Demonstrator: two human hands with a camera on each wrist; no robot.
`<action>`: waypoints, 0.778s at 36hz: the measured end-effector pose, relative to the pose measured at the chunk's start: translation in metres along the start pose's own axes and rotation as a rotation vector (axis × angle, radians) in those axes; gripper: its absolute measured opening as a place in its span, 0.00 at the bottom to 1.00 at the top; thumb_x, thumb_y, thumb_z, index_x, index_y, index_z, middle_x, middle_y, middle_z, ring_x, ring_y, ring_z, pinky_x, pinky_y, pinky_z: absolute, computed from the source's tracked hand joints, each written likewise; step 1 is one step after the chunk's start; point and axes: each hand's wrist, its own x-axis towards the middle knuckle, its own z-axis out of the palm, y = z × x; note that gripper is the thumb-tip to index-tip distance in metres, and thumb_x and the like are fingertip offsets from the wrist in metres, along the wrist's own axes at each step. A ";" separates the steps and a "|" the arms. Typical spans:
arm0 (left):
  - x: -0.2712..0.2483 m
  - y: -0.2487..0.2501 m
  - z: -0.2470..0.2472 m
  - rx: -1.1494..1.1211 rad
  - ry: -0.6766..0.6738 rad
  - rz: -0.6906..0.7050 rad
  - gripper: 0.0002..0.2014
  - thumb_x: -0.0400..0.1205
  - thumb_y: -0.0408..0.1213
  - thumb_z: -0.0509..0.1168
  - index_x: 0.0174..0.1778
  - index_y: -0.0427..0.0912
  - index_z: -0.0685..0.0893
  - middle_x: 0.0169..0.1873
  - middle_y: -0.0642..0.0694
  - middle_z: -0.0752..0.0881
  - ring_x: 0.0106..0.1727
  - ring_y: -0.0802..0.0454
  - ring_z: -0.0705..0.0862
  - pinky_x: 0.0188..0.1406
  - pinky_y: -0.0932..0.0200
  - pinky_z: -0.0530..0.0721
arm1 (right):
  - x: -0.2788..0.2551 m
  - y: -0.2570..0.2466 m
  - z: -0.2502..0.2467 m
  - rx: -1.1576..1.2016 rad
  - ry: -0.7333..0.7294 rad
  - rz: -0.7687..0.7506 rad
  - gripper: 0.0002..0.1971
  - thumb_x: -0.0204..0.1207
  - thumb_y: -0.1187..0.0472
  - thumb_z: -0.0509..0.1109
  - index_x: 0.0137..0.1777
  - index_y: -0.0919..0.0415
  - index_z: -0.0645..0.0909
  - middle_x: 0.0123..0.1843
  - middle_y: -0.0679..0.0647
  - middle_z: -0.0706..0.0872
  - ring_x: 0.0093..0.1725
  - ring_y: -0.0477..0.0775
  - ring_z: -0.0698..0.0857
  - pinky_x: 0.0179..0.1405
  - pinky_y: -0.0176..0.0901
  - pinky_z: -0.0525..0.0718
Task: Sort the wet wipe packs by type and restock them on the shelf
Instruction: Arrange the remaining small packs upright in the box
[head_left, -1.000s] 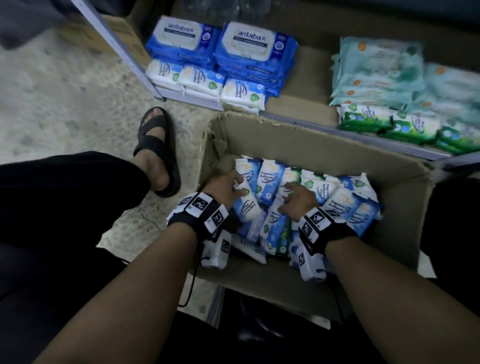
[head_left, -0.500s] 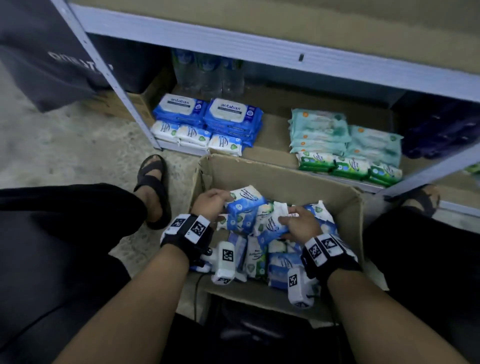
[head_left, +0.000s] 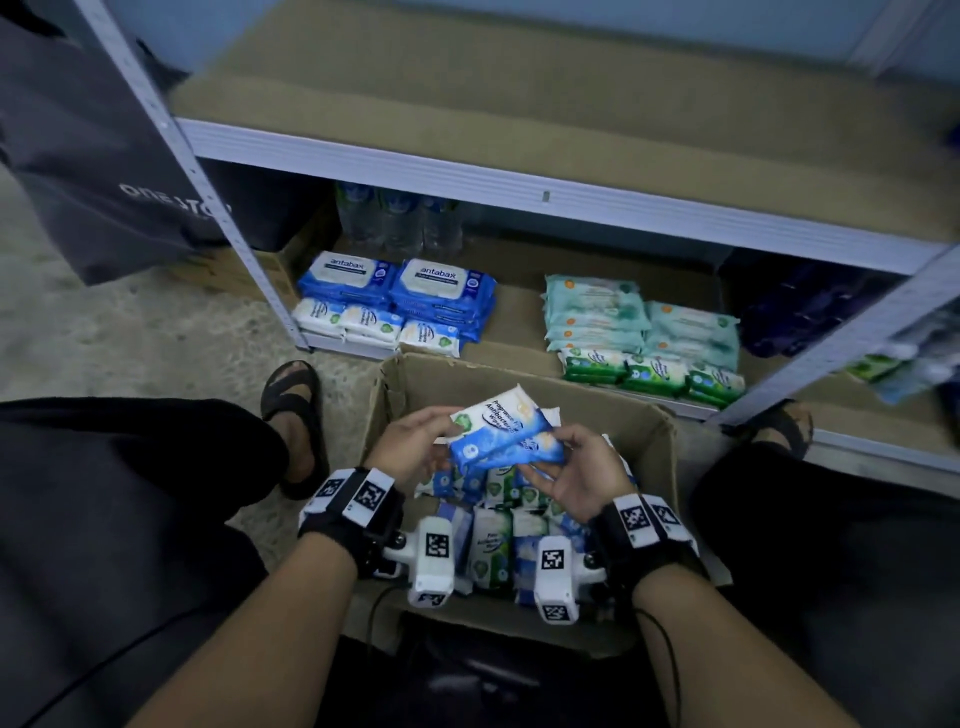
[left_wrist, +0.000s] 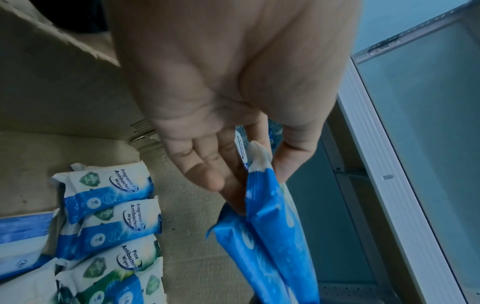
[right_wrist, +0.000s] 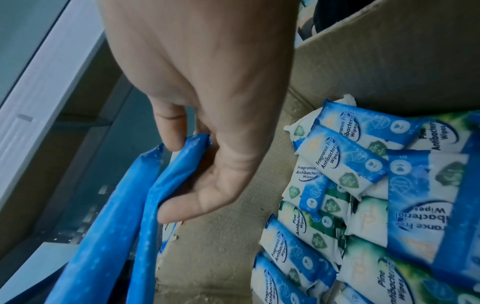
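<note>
Two blue-and-white fragrance-free wipe packs (head_left: 501, 434) held at frame centre above brown cardboard box (head_left: 524, 384): left hand (head_left: 410, 449) pinching one end, right hand (head_left: 582, 475) gripping the other. More packs (head_left: 493, 551) loose inside box, below grey metal shelf (head_left: 519, 189).

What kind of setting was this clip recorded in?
Probably a shop stockroom or storage area. A metal rack shelf holds wipe packs sorted by type, bottled water stands behind them, and an open cardboard box of mixed packs sits on a bare concrete floor.
</note>
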 end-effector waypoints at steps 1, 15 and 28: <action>0.000 0.000 -0.001 0.006 -0.003 0.003 0.11 0.80 0.26 0.63 0.51 0.41 0.88 0.40 0.40 0.90 0.31 0.49 0.83 0.24 0.63 0.77 | 0.000 0.001 0.000 0.010 -0.003 0.010 0.06 0.80 0.64 0.62 0.54 0.63 0.74 0.58 0.64 0.81 0.47 0.65 0.87 0.33 0.50 0.90; 0.001 -0.010 -0.016 0.162 0.017 0.044 0.13 0.78 0.26 0.70 0.57 0.40 0.90 0.37 0.38 0.88 0.24 0.55 0.77 0.20 0.65 0.73 | -0.008 0.004 0.013 -0.196 -0.085 0.018 0.19 0.73 0.42 0.75 0.55 0.56 0.86 0.51 0.57 0.90 0.46 0.57 0.89 0.36 0.45 0.88; 0.002 -0.010 -0.010 0.069 0.120 0.071 0.20 0.74 0.28 0.76 0.62 0.42 0.83 0.44 0.46 0.85 0.29 0.54 0.82 0.22 0.64 0.78 | -0.006 0.009 -0.004 -0.226 -0.054 0.007 0.05 0.76 0.60 0.73 0.48 0.61 0.82 0.43 0.54 0.85 0.31 0.51 0.83 0.26 0.39 0.82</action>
